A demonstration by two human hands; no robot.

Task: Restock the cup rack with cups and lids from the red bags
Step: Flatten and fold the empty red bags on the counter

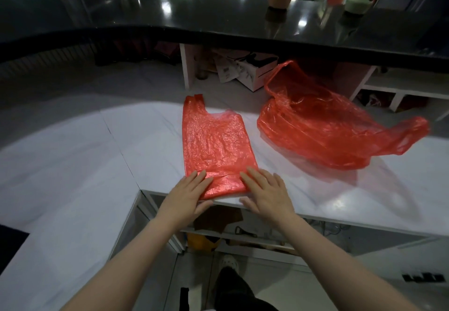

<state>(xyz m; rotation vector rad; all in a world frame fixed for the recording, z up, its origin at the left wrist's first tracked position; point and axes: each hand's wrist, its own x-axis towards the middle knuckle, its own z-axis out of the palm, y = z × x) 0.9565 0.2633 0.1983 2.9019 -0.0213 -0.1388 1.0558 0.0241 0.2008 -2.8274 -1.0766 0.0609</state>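
Red plastic lies flat at the centre of the frame: a flattened red bag on the white marble counter, its handles pointing to the top of the picture. The left hand and the right hand press on its lower edge with straight fingers, not curled around anything. A second red bag, crumpled and puffed up, sits at the centre right, near the first but apart. Above, along the upper part, runs a black glossy ledge.
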